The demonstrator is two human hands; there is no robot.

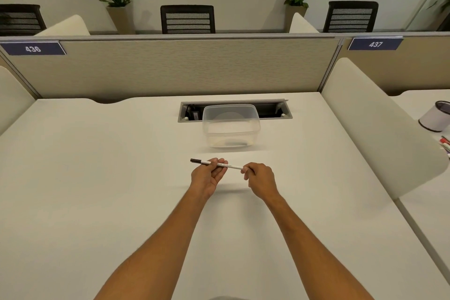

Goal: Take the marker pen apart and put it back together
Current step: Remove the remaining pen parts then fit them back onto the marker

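Observation:
A thin white marker pen with a black left end is held level above the white desk, both hands on it. My left hand grips the barrel near its left part, the black end sticking out past the fingers. My right hand closes around the pen's right end, which is hidden inside the fingers. The pen looks to be in one piece.
A clear plastic container stands just beyond the pen, in front of an open cable tray. A beige partition closes the back. A curved side divider stands at the right, with a white cup beyond it.

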